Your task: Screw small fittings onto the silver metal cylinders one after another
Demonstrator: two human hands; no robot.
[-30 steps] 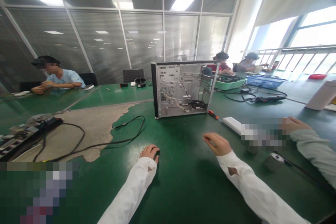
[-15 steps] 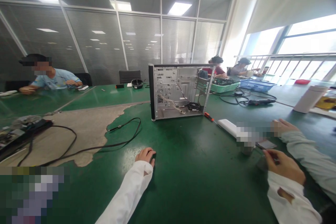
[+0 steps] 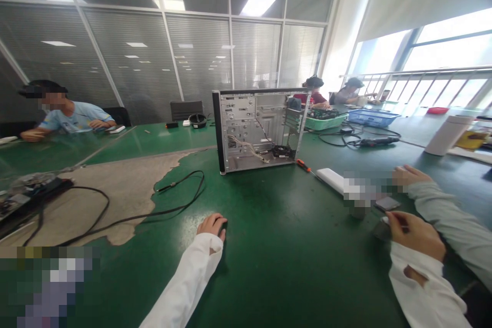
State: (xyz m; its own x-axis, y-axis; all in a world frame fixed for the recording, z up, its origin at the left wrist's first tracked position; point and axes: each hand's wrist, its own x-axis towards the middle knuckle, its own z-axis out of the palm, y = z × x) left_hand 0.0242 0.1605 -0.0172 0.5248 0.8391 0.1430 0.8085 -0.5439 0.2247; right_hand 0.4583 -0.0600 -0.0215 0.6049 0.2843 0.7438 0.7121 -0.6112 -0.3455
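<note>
Two bare hands out over the green table, well apart. Left hand palm down on the surface; right hand low at the right side, reaching out from a loose white cuff.

Main item: small grey cylinder, paler on top, on the table at the tips of the right hand. Bearing from the right fingertips: left and slightly nearer the wearer — just beside or touching. Long axis not readable, body blurred and partly behind the hand. Right hand by far the nearer; left hand well off across the green surface.

Finger state, right: thumb and forefinger drawn toward each other, remaining fingers curled behind. Cannot tell pinch from mere touch. Left: fingers side by side, lightly bent; dark patch under the fingertips — cannot tell object from shadow, nor any grip.

Surroundings: flat rectangular piece just beyond the right fingertips. Farther out, white bar-shaped object, near end obscured; screwdriver with orange-and-black handle, shaft toward the bar's far end. Co-worker's hand and grey-green sleeve close beyond own right hand. Straight ahead, open computer case standing upright, black fan and loose wiring inside. Black cable looped beyond and left of the left hand.
</note>
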